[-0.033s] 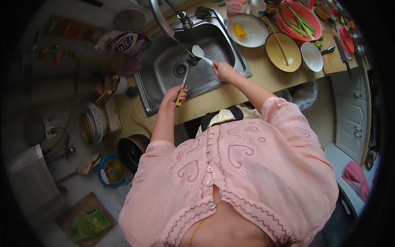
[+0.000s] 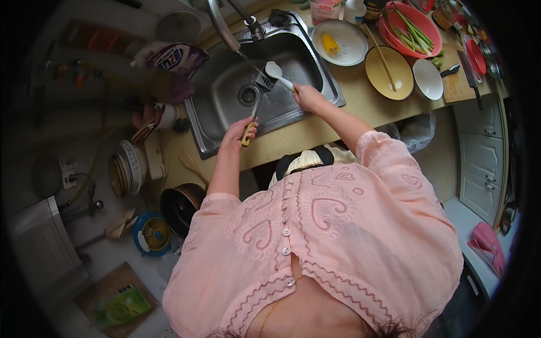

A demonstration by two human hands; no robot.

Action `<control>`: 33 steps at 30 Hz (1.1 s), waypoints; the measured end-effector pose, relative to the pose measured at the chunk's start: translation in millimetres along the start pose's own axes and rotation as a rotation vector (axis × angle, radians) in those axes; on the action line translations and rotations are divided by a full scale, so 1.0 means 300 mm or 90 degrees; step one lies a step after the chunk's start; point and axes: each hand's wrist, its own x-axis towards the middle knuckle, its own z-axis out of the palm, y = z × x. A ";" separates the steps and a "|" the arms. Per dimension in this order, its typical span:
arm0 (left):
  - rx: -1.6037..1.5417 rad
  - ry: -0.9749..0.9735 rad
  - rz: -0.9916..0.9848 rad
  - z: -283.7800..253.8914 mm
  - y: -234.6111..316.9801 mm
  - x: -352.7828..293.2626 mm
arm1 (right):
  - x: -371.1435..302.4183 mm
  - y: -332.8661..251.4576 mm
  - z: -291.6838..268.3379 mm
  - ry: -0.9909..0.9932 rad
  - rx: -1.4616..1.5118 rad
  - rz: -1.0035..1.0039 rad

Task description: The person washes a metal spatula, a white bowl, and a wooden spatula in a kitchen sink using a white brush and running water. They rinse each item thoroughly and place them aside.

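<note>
My left hand (image 2: 240, 132) is closed round the yellowish handle of a slotted turner (image 2: 263, 83), whose metal head is over the sink. In my right hand (image 2: 308, 98) is a white long-handled utensil (image 2: 274, 70) with a rounded head; whether it is a brush or a spoon I cannot tell. Its head is close beside the turner's head, and contact between them is unclear. A thin stream of water runs from the faucet (image 2: 224, 35) toward the turner. Both tools are above the steel sink (image 2: 222, 121), near its drain (image 2: 248, 95).
Right of the sink are a white plate (image 2: 356, 52) with a yellow piece of food, a yellow bowl (image 2: 396, 76) with chopsticks across it, a white bowl (image 2: 428, 84), a red basin (image 2: 389, 32) of green stalks, and a knife (image 2: 469, 73) on a cutting board (image 2: 452, 90). A purple bag (image 2: 189, 65) stands left.
The turner's head has turned, showing more of its slotted face. The white utensil has shifted very slightly. Both hands keep their holds in nearly the same places.
</note>
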 end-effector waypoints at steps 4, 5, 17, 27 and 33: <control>-0.131 -0.070 -0.047 -0.037 -0.034 -0.012 | 0.057 0.097 -0.001 -0.007 -0.059 0.087; -0.148 -0.086 -0.046 -0.037 -0.034 -0.015 | 0.018 0.063 -0.043 -0.003 -0.064 0.049; -0.320 -0.203 -0.120 -0.002 -0.045 0.037 | -0.237 0.169 -0.187 0.080 -0.099 -0.049; -0.412 -0.282 -0.157 0.048 -0.086 0.058 | -0.602 0.344 -0.313 0.188 -0.280 -0.064; -0.427 -0.262 -0.135 0.090 -0.078 0.004 | -0.349 0.131 -0.353 0.276 -0.206 -0.202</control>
